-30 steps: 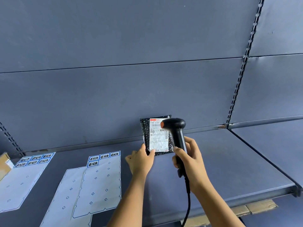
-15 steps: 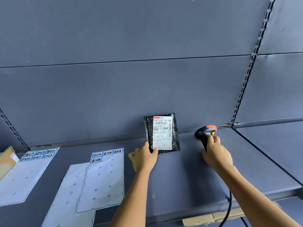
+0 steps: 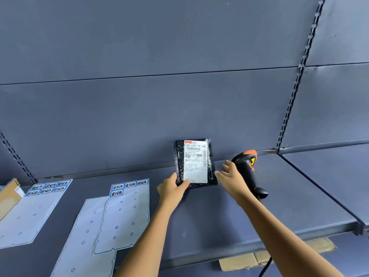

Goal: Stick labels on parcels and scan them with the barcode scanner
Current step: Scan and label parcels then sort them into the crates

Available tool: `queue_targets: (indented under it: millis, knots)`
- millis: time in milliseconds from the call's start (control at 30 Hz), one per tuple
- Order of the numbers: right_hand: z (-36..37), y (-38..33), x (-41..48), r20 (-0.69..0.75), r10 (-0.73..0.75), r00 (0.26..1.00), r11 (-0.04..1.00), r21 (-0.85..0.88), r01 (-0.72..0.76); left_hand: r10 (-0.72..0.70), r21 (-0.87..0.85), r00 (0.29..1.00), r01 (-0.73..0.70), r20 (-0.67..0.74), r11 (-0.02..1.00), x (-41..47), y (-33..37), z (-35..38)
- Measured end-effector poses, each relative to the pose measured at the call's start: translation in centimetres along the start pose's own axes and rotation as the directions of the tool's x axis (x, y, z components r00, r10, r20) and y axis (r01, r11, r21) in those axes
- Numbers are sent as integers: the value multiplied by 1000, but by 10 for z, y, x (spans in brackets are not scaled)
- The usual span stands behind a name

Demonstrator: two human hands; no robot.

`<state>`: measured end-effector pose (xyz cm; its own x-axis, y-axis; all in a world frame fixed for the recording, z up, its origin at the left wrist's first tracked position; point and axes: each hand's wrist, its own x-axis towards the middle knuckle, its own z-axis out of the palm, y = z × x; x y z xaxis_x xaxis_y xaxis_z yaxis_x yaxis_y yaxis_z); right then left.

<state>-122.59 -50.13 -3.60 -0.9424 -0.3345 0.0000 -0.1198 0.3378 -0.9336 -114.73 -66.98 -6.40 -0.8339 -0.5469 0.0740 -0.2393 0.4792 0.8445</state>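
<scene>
A black bubble-wrap parcel [image 3: 179, 156] stands upright on the grey shelf [image 3: 219, 212], close to the back panel. The left hand [image 3: 171, 188] pinches its lower left corner, thumb on the front. The white shipping label [image 3: 195, 162] on its face has a red strip along the top, "E591-00" beneath it and a barcode down the right edge; the smaller print is too blurred to read. The right hand [image 3: 229, 176] hovers between parcel and scanner, fingers spread wide, holding nothing. The black and orange barcode scanner [image 3: 247, 168] lies on the shelf just right of that hand. To the left lie three backing sheets; the middle sheet [image 3: 123, 216] keeps four blue-bordered stickers reading "退回件", and the far-left sheet [image 3: 34, 206] keeps six, beside a cardboard box [image 3: 8, 194]
</scene>
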Motion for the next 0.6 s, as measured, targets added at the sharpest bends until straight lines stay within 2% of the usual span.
queue_targets:
  millis: [67, 100, 200, 267, 333, 433, 500, 600]
  knots:
    - [2, -6, -2, 27, 51, 998, 979, 198, -55, 62, -223, 990, -32, 129, 974, -15, 8, -10]
    - [2, -6, -3, 46, 55, 997, 964, 259, -65, 82, -267, 981, -32, 177, 963, -21, 11, -15]
    - [-3, -2, -9, 82, 65, 994, 957, 277, -86, 83, -231, 958, -18, 276, 973, -31, 15, -28]
    - [-9, 0, -15, 101, 73, 992, 973, 212, -93, 62, -51, 947, -49, 315, 998, -34, 9, -36]
    - [-14, 5, -17, 110, 100, 989, 978, 171, -118, 50, 100, 955, -83, 291, 992, -42, 3, -44]
    - [-17, 14, -19, 116, 145, 983, 987, 54, -152, 57, 176, 977, -94, 205, 980, -52, -8, -56]
    - [-16, 16, -18, 63, 144, 988, 981, -144, -133, 30, 199, 988, -61, 155, 978, -56, -18, -63]
    - [-11, 12, -22, -2, 53, 999, 894, -445, -49, 64, 255, 995, -80, 72, 964, -61, -30, -71]
